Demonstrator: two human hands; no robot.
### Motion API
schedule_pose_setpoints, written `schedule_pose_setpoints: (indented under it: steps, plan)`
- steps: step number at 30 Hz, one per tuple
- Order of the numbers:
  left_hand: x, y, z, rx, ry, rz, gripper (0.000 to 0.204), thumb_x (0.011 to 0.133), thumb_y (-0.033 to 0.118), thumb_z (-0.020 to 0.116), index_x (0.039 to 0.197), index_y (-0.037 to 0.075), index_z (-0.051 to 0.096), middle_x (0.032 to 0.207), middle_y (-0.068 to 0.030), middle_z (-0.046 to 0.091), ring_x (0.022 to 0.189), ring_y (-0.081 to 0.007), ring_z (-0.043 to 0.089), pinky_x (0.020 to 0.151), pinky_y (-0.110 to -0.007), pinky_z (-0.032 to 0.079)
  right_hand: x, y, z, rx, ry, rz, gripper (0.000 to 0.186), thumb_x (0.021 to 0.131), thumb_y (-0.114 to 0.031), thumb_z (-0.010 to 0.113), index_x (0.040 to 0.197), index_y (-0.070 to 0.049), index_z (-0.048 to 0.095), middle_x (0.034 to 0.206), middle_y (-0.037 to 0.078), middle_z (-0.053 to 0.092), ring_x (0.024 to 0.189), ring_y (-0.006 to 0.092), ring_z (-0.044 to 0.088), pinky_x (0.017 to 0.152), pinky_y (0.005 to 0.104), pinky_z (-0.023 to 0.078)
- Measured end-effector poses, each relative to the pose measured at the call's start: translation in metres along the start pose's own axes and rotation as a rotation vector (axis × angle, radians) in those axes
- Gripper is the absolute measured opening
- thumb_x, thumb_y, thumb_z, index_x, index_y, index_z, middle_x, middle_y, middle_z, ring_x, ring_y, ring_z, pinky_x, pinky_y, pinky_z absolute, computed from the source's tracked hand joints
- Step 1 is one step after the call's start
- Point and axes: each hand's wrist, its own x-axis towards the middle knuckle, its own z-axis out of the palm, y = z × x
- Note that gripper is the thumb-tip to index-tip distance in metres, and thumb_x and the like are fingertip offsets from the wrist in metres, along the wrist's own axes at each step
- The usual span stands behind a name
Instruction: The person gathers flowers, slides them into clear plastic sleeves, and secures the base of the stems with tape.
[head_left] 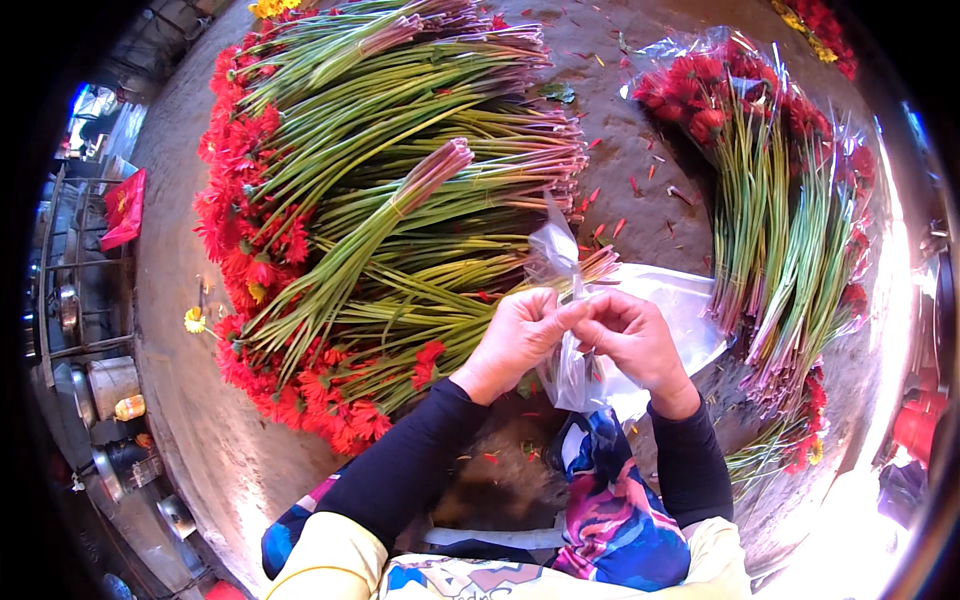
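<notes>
My left hand (515,338) and my right hand (637,338) meet in front of me, thumbs and fingertips pinched together on thin clear plastic. One crumpled strip of the plastic sticks up above my fingers, and another part hangs below them. Under my right hand lie flat clear plastic sleeves (683,292). Just left of my left hand is a large heap of red gerbera-like daisies (245,262), their green stems (400,265) pointing right in bunches. A loose bunch (375,228) lies slantwise on top. What exactly my fingertips grip is partly hidden.
On the right lie more red flower bunches (770,200) wrapped in clear plastic. Red petals (620,227) dot the brown ground (640,130). A yellow flower (195,320) lies left of the heap, near a metal rack (85,350) along the left edge. Red containers (915,430) stand far right.
</notes>
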Motion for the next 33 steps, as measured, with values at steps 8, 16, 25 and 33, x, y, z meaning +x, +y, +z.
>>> schedule_pose_setpoints:
  steps: [8,16,25,33]
  plan:
    - [0.007,0.001,-0.02,0.594,0.325,0.502,0.038,0.089,0.012,0.062,0.06,0.004,0.04,0.053,-0.0014,0.036,0.047,-0.0109,0.031,0.044,-0.029,0.028,0.016,-0.001,-0.062,0.719,0.487,-0.129,0.011,0.096,-0.016,0.047,0.101,-0.008,0.053,0.095,0.008,0.065,0.087,0.0188,0.065,0.074,0.0348,0.057]
    - [0.013,0.01,-0.001,0.616,0.355,0.663,0.042,0.097,0.018,0.051,0.061,0.002,0.039,0.053,-0.0028,0.038,0.047,-0.0099,0.034,0.045,-0.029,0.027,0.011,-0.029,-0.042,-0.32,0.765,-0.824,0.022,0.089,-0.005,0.057,0.11,-0.005,0.05,0.094,0.003,0.047,0.079,0.0072,0.049,0.069,0.0193,0.043]
    - [0.026,0.003,-0.077,0.454,0.085,0.216,0.032,0.1,0.032,0.045,0.091,0.004,0.059,0.079,0.0005,0.058,0.07,-0.0061,0.052,0.062,-0.02,0.043,0.038,0.003,-0.023,-0.807,0.31,-0.799,0.043,0.067,-0.028,0.083,0.099,-0.009,0.061,0.07,0.001,0.04,0.057,0.0106,0.037,0.048,0.0271,0.032]
    - [0.019,0.033,-0.188,1.847,0.896,0.422,0.068,0.065,0.038,0.08,0.121,0.012,0.051,0.112,-0.0099,0.055,0.109,-0.0288,0.049,0.096,-0.044,0.036,0.042,-0.025,-0.051,-0.68,0.831,-0.842,0.037,0.074,-0.024,0.08,0.101,-0.005,0.062,0.07,-0.006,0.04,0.058,0.0054,0.029,0.049,0.021,0.024]
